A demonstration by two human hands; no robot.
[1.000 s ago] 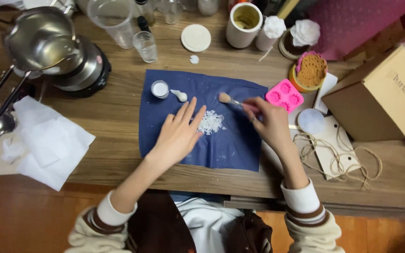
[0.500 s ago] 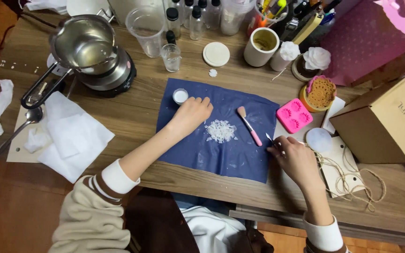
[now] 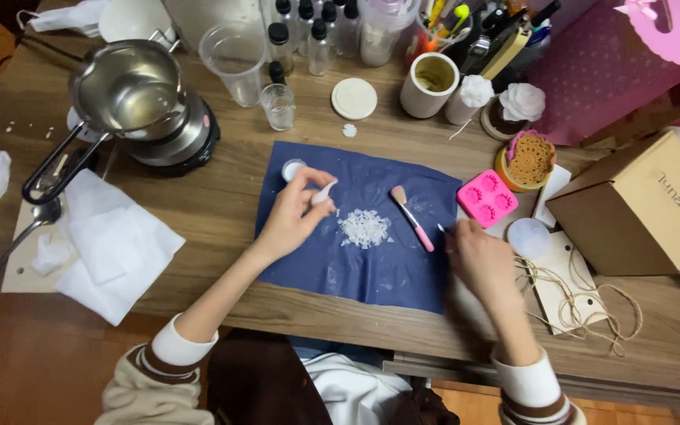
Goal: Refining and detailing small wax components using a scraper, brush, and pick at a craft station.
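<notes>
Head view | my left hand [image 3: 293,220] fingers pinch a small white scoop [image 3: 323,192], just left of the white flakes [image 3: 364,227] | right hand [image 3: 478,256] curled, grip unclear, beside pink brush [image 3: 411,217] | best kept level over blue cloth [image 3: 371,267].

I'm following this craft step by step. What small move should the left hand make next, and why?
Probably carry the small white scoop to the white flake pile: the left hand pinches it just left of the flakes on the blue sheet, while the brush lies unheld.
</notes>
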